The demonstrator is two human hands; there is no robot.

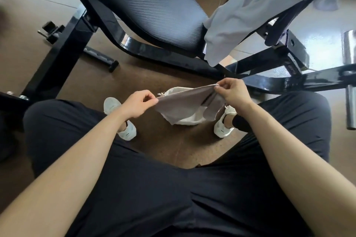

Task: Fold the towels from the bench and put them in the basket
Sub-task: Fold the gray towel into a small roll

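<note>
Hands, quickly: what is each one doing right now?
Left hand: closed, pinching one end of the grey towel.
Right hand: closed, pinching the other end of the same grey towel.

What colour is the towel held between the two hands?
The towel is plain greyish brown; the head view shows it.

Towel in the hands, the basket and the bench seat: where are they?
grey towel (183,102), head view, middle of the stretched cloth.
basket (190,121), head view, white wall under the towel.
bench seat (150,5), head view, middle of the black pad.
</note>
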